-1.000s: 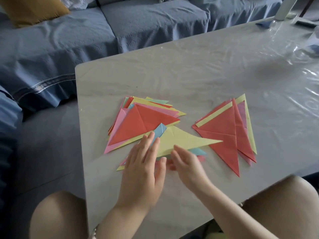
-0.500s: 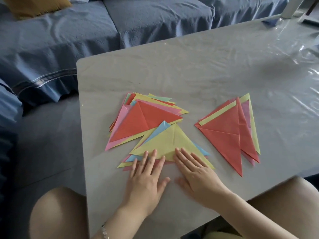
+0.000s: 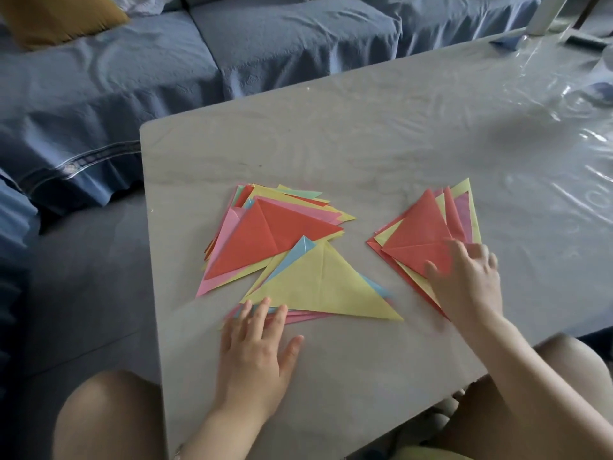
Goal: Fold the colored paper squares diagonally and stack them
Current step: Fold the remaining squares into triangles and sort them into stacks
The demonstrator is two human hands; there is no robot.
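Observation:
A folded yellow triangle (image 3: 325, 287) lies on top of a small pile of blue, pink and yellow papers near the table's front. My left hand (image 3: 255, 353) lies flat, its straight fingertips resting on that pile's front left edge. Behind it sits a fanned pile of folded triangles topped by a red one (image 3: 265, 240). To the right lies a second stack topped by a red triangle (image 3: 418, 234). My right hand (image 3: 467, 283), blurred, rests with spread fingers on this stack's near right part and hides its front corner.
The grey table (image 3: 331, 144) has a shiny plastic cover; its left edge and near edge are close to the piles. A blue sofa (image 3: 232, 54) with a mustard cushion (image 3: 56, 18) stands behind. My bare knees show below the front edge.
My right hand left the yellow triangle and moved right onto the red-topped stack. The yellow triangle now lies flat on its pile. My left hand slid slightly left along the front edge.

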